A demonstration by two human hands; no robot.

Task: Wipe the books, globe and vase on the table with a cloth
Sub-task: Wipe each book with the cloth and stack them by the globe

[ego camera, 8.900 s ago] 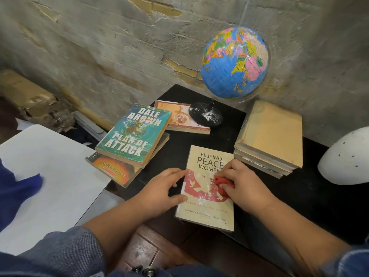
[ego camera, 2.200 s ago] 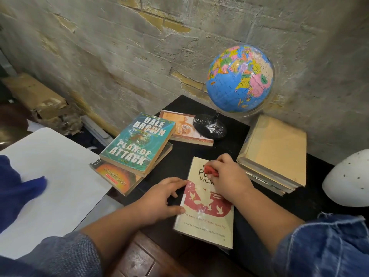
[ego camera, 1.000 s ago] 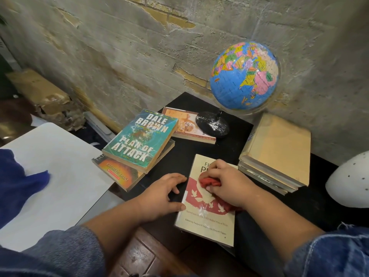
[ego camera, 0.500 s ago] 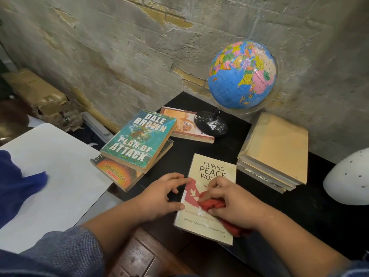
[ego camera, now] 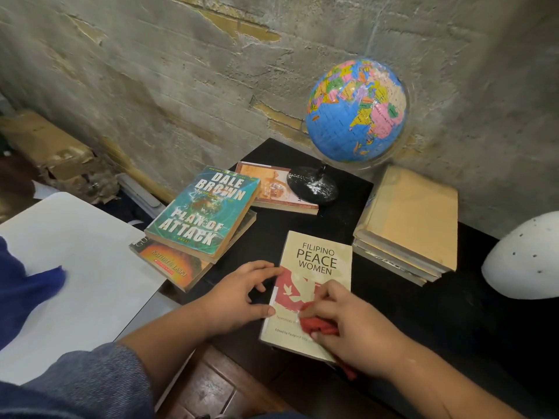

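Black table (ego camera: 393,313) against a rough grey block wall (ego camera: 151,86). "Filipino Peace Women" book (ego camera: 314,267) flat near the table's front edge, cover up. Right hand (ego camera: 354,328) over the book's lower right corner, fingers curled and clamped on a bunched red cloth (ego camera: 317,326), cloth pressed to the cover, a tail of it trailing out under the wrist past the book's near edge. Left hand (ego camera: 239,294) resting on the table at the book's left edge, fingers spread, thumb and fingertips touching the cover's side, gripping nothing. Globe (ego camera: 357,111) on a black round base (ego camera: 311,184) at the back of the table, close to the wall. Teal "Plan of Attack" paperback (ego camera: 202,213) stacked askew on an orange-covered paperback (ego camera: 169,263) at the table's left edge, overhanging it. Orange-toned book (ego camera: 266,182) lying flat just beside the globe's base, partly under the teal paperback's corner. Stack of yellowed books (ego camera: 411,219) to the right of the globe, well apart from the hands. White speckled vase (ego camera: 526,261) at the far right, only partly in view. White board (ego camera: 75,267) left of the table, blue fabric (ego camera: 24,285) on it.
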